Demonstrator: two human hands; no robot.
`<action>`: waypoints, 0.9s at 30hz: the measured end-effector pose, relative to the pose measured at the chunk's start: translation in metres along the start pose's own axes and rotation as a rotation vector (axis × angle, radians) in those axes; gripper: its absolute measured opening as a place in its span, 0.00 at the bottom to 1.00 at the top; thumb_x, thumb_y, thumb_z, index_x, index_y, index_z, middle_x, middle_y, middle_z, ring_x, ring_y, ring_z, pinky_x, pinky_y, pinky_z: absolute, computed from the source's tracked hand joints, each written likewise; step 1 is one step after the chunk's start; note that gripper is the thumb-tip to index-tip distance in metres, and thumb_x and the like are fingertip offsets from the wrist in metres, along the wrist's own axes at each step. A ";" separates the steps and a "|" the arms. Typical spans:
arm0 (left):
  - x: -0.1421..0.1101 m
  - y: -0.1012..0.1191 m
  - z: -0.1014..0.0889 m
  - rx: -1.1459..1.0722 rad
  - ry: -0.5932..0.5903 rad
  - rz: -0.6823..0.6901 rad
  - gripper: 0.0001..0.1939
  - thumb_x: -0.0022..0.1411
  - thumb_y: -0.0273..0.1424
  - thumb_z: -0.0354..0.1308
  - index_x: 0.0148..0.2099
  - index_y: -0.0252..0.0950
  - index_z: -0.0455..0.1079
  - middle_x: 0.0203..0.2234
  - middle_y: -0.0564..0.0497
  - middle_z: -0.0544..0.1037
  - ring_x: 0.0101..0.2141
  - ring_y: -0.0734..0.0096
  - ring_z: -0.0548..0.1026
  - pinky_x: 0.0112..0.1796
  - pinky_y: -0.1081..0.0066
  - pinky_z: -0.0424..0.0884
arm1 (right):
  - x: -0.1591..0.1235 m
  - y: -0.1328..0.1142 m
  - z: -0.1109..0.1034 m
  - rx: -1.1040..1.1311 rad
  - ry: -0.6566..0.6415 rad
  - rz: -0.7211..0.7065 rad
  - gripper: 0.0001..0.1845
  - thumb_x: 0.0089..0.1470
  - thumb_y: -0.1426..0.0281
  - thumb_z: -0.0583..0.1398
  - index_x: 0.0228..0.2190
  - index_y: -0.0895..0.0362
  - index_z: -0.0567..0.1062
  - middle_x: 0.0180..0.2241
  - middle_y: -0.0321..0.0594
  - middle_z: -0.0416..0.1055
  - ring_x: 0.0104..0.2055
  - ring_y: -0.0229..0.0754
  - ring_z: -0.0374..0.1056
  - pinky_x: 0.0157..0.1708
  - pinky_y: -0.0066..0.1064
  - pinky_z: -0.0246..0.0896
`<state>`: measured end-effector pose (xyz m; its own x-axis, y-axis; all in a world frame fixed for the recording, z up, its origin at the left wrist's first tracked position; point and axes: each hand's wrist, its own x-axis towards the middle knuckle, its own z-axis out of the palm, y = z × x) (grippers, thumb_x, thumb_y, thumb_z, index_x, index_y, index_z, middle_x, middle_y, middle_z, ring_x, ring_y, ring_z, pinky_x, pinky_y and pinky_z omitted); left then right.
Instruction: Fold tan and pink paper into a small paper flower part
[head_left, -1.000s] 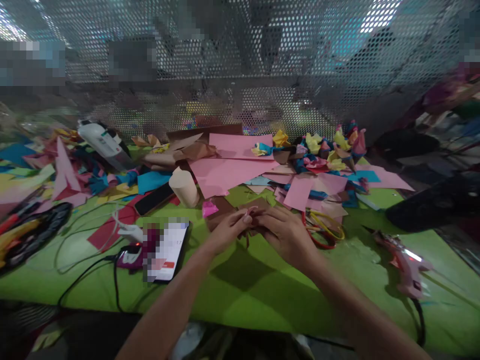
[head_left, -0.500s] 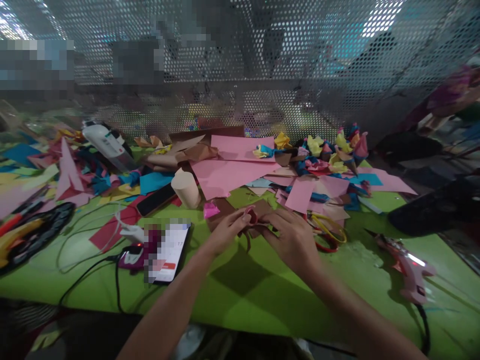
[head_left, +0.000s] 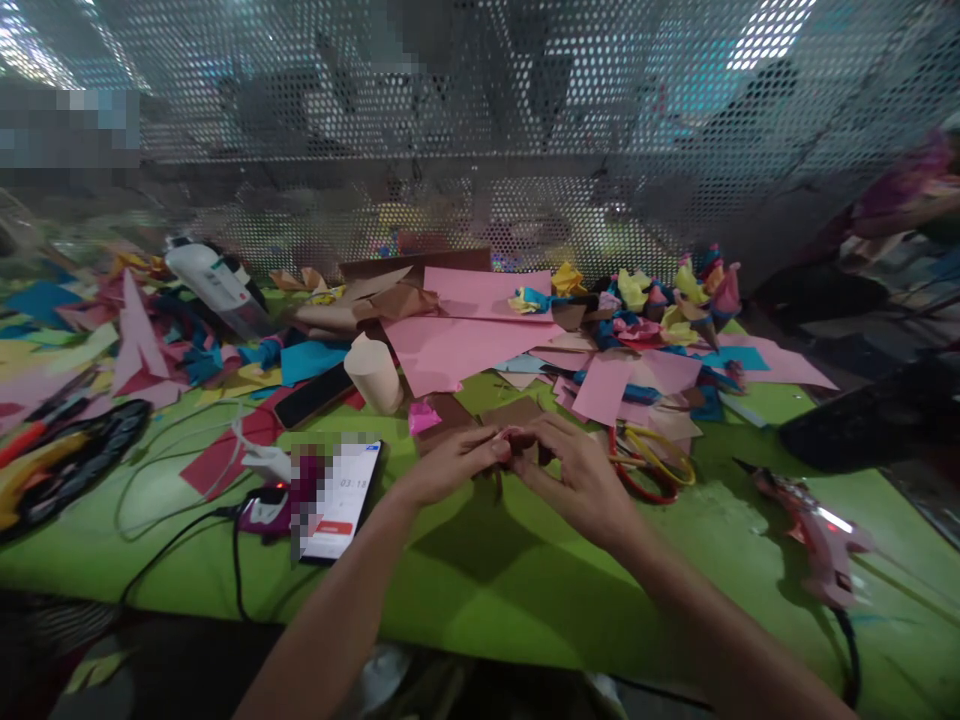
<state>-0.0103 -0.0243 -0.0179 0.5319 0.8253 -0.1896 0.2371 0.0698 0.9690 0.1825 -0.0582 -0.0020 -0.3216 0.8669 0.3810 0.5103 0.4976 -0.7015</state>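
Observation:
My left hand [head_left: 448,463] and my right hand [head_left: 579,472] meet over the green tabletop [head_left: 480,580], fingertips pinched together on a small brown and red folded paper piece [head_left: 513,444]. Most of that piece is hidden by my fingers. Just behind it lie brown paper scraps [head_left: 510,411] and a small magenta scrap [head_left: 421,417]. A cream paper cone [head_left: 374,375] stands to the upper left of my left hand.
A lit phone [head_left: 343,497] with cables lies left of my left hand. Scissors with red and yellow handles [head_left: 654,460] sit right of my right hand. A pink glue gun [head_left: 817,535] rests at the right. Pink sheets [head_left: 465,335] and coloured paper scraps fill the back.
Both hands have stayed in place, fingers shifting slightly on the folded piece; the fingertips are pressed closer together now. The view has drifted a little.

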 end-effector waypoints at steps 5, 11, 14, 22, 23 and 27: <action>0.000 0.002 -0.001 0.148 -0.022 0.011 0.28 0.61 0.51 0.56 0.55 0.39 0.75 0.54 0.45 0.77 0.54 0.55 0.72 0.53 0.63 0.66 | -0.001 0.003 0.004 -0.041 0.006 0.083 0.05 0.58 0.73 0.60 0.30 0.57 0.75 0.31 0.40 0.72 0.32 0.42 0.69 0.29 0.31 0.61; 0.000 0.005 0.001 0.179 -0.043 0.020 0.25 0.62 0.49 0.55 0.51 0.37 0.74 0.49 0.44 0.78 0.51 0.56 0.72 0.51 0.64 0.66 | -0.002 0.003 0.006 -0.064 0.043 -0.004 0.05 0.53 0.76 0.61 0.30 0.55 0.76 0.32 0.41 0.74 0.32 0.43 0.70 0.30 0.31 0.62; 0.002 0.004 0.004 0.110 -0.040 0.015 0.23 0.60 0.48 0.58 0.49 0.37 0.75 0.47 0.45 0.79 0.49 0.58 0.72 0.49 0.66 0.66 | -0.001 0.004 0.005 -0.028 0.075 -0.007 0.02 0.53 0.73 0.63 0.29 0.55 0.75 0.31 0.41 0.74 0.31 0.42 0.71 0.29 0.30 0.63; 0.007 -0.005 0.016 -0.130 0.008 -0.137 0.30 0.57 0.54 0.58 0.47 0.33 0.76 0.24 0.53 0.71 0.23 0.76 0.65 0.25 0.74 0.59 | -0.001 0.008 0.009 0.048 0.128 0.030 0.04 0.49 0.74 0.65 0.29 0.55 0.75 0.28 0.37 0.74 0.27 0.40 0.68 0.27 0.29 0.62; 0.007 -0.006 0.016 -0.137 0.012 -0.146 0.31 0.57 0.55 0.58 0.47 0.33 0.75 0.22 0.55 0.69 0.21 0.77 0.63 0.24 0.74 0.58 | -0.001 0.009 0.009 0.066 0.127 0.036 0.03 0.49 0.75 0.64 0.28 0.55 0.76 0.27 0.37 0.74 0.27 0.39 0.68 0.27 0.29 0.62; 0.007 -0.009 0.016 -0.112 0.079 -0.142 0.31 0.56 0.56 0.58 0.45 0.33 0.75 0.20 0.55 0.69 0.22 0.76 0.66 0.23 0.75 0.59 | 0.001 0.015 0.008 0.088 0.107 0.043 0.04 0.49 0.77 0.62 0.27 0.56 0.76 0.26 0.37 0.73 0.28 0.40 0.69 0.26 0.28 0.60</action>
<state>0.0044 -0.0281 -0.0304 0.4330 0.8439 -0.3168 0.2113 0.2467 0.9458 0.1835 -0.0501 -0.0168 -0.2120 0.8879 0.4083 0.4480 0.4596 -0.7669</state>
